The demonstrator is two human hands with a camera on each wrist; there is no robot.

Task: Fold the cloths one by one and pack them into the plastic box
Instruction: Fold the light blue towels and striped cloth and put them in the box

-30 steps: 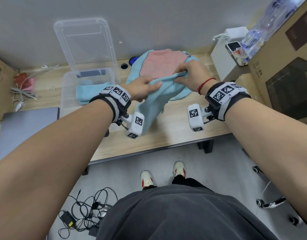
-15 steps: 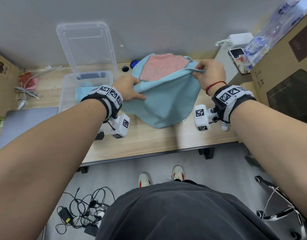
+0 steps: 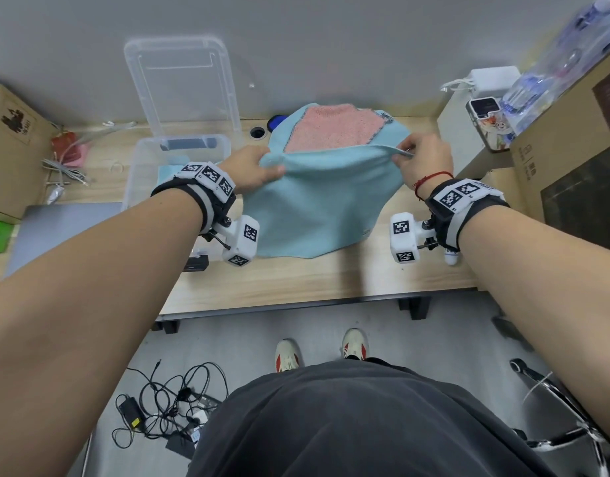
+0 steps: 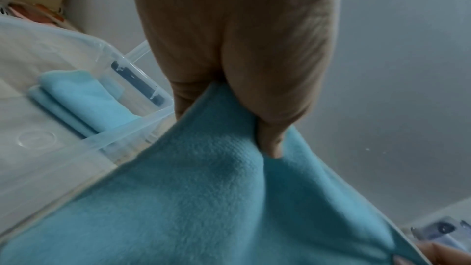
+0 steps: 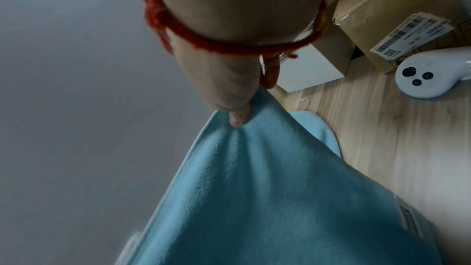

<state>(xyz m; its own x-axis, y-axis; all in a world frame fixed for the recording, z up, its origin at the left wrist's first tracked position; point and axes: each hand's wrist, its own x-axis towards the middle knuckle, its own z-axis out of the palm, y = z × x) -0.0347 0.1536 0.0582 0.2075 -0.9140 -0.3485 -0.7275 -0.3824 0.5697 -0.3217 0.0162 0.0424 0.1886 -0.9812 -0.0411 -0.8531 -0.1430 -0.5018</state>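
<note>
A light blue cloth (image 3: 317,204) hangs spread out above the wooden table, held up by its two top corners. My left hand (image 3: 253,168) pinches the left corner (image 4: 224,120); my right hand (image 3: 418,158) pinches the right corner (image 5: 237,116). Behind it, more cloths lie piled on the table, a pink one (image 3: 334,129) on top of another blue one. The clear plastic box (image 3: 138,173) stands to the left, with a folded blue cloth (image 4: 84,98) inside it.
The box's clear lid (image 3: 179,87) leans on the wall behind it. A white box and cardboard boxes (image 3: 565,173) crowd the right side. A white controller (image 5: 433,76) lies on the table at right. A laptop (image 3: 66,228) sits at left.
My hands have moved apart, spreading the bunched blue cloth out flat between them and lifting it in front of the pile.
</note>
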